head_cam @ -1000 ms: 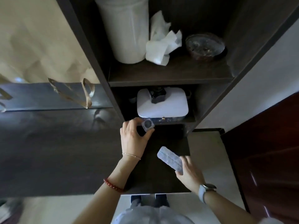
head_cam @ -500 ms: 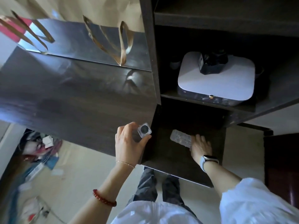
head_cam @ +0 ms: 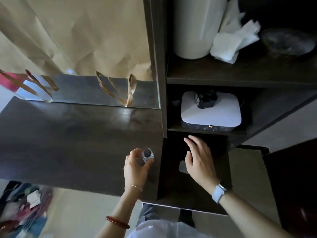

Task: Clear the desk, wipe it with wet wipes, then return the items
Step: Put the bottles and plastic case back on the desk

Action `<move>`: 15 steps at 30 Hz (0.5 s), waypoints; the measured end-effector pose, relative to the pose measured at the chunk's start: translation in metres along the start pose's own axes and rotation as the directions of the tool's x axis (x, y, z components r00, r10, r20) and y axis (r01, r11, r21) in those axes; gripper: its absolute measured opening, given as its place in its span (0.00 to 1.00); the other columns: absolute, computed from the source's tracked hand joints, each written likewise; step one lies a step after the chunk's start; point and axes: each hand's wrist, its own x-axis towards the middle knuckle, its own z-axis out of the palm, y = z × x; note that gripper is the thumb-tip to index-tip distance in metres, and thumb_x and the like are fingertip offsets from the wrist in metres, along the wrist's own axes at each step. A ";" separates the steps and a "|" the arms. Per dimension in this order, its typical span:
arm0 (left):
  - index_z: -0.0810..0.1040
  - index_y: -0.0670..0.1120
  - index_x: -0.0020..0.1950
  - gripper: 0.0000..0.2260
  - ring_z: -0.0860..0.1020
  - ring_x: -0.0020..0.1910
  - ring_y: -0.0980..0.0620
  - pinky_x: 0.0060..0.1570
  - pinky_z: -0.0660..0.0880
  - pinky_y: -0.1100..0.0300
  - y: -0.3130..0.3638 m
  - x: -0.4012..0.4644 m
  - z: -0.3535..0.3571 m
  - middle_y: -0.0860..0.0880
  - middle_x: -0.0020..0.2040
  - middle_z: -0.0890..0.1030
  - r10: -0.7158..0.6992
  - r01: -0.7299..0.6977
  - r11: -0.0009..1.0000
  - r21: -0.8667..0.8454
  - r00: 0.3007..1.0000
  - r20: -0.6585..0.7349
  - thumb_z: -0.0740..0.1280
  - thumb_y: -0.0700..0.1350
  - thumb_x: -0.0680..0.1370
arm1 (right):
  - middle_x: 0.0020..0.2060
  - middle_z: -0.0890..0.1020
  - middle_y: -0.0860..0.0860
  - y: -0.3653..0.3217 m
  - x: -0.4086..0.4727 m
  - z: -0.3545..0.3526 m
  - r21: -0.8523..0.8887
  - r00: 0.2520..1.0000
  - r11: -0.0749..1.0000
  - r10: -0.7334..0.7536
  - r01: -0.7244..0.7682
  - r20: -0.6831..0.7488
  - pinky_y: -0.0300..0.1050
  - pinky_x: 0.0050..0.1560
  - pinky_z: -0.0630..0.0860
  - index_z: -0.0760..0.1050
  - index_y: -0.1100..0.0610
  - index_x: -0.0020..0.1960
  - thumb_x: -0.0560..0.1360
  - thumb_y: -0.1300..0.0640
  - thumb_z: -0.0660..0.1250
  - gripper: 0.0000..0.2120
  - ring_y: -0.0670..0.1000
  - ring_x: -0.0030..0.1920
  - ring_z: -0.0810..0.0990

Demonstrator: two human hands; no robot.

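The dark tabletop [head_cam: 77,138] looks bare, so returning seems underway: the left hand [head_cam: 137,166] pinches a small clear bottle [head_cam: 147,154] above it while the right hand [head_cam: 199,158], fingers spread, covers a pale packet [head_cam: 182,167] on the lower surface.

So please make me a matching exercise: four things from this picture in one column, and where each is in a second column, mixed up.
Things:
1. small clear bottle
2. white box
3. crumpled tissue
4. watch

Places:
a. top shelf, beside the white cylinder
b. on the right wrist
c. in the grip of the left hand
d. middle shelf, with a dark object on top

Pairs: 1-c, 2-d, 3-a, 4-b
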 end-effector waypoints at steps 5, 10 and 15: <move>0.71 0.49 0.47 0.15 0.77 0.49 0.43 0.47 0.69 0.57 0.000 0.067 -0.002 0.44 0.47 0.79 -0.005 0.010 0.999 -0.036 0.988 0.156 0.74 0.42 0.67 | 0.62 0.71 0.60 -0.028 0.045 -0.005 -0.243 0.987 0.961 0.106 -0.133 -0.121 0.57 0.67 0.65 0.68 0.61 0.65 0.70 0.62 0.62 0.22 0.59 0.64 0.67; 0.74 0.45 0.51 0.16 0.78 0.47 0.42 0.52 0.73 0.51 0.006 0.135 0.015 0.42 0.47 0.80 0.052 -0.053 0.999 -0.004 0.957 0.287 0.74 0.42 0.67 | 0.60 0.73 0.60 -0.035 0.055 0.005 -0.324 0.961 0.907 0.230 -0.268 -0.153 0.59 0.64 0.67 0.70 0.61 0.62 0.69 0.63 0.61 0.21 0.60 0.62 0.69; 0.75 0.43 0.50 0.15 0.77 0.48 0.41 0.50 0.71 0.53 0.021 0.176 0.043 0.41 0.47 0.80 0.123 -0.141 0.990 0.021 0.920 0.371 0.74 0.42 0.67 | 0.58 0.72 0.56 -0.037 0.059 0.007 -0.308 0.946 0.900 0.257 -0.309 -0.199 0.49 0.69 0.59 0.70 0.59 0.61 0.70 0.61 0.56 0.20 0.56 0.62 0.68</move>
